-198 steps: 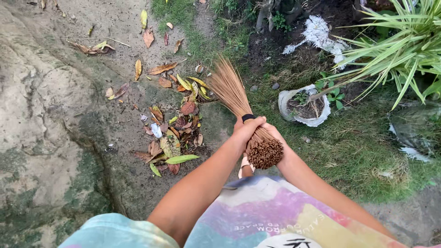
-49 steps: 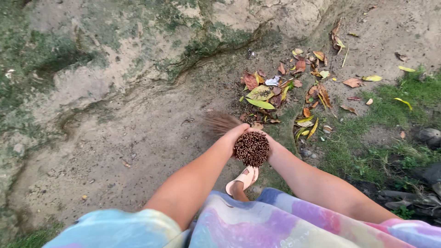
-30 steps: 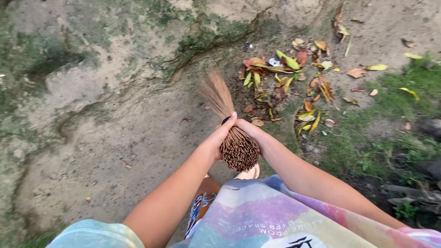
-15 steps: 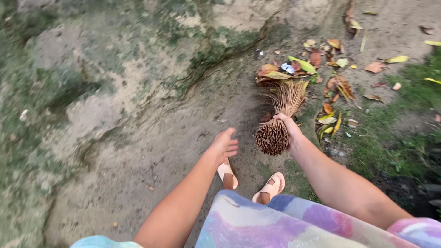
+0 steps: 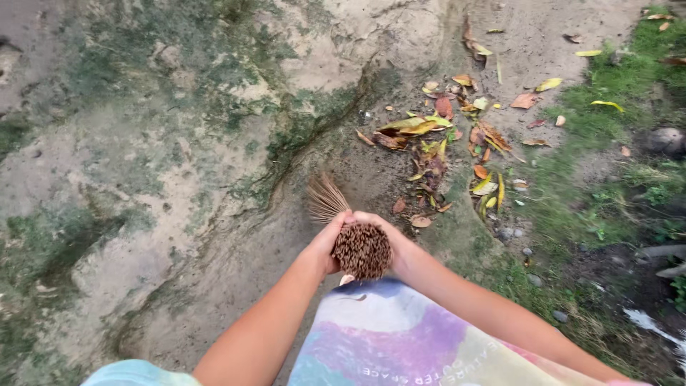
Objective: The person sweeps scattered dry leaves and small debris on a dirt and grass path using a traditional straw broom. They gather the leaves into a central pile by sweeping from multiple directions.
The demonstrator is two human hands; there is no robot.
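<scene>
**Both hands on the stick broom above bare ground**

The left hand (image 5: 325, 243) and the right hand (image 5: 393, 239) were closed together around the bound end of a stick broom (image 5: 357, 239), one on each side of the bundle, fingers wrapped over its top. The cut ends of the sticks faced the camera as a round brown disc. The bristles (image 5: 325, 196) fanned out beyond the left hand, pointing up and to the left, with their tips low over the ground; contact with the soil could not be judged.

The broom sat near the middle of the bare dirt ground (image 5: 214, 236), which carried green mossy patches toward its left and upper edges. A loose pile of fallen leaves (image 5: 443, 143), yellow, brown and reddish, lay up and to the right of the broom, apart from the bristles. Further scattered leaves ran toward the upper right corner. A strip of grass (image 5: 607, 143) bordered the ground's right edge. A pastel, multicoloured garment (image 5: 400, 343) filled the lower edge, between the forearms.
</scene>
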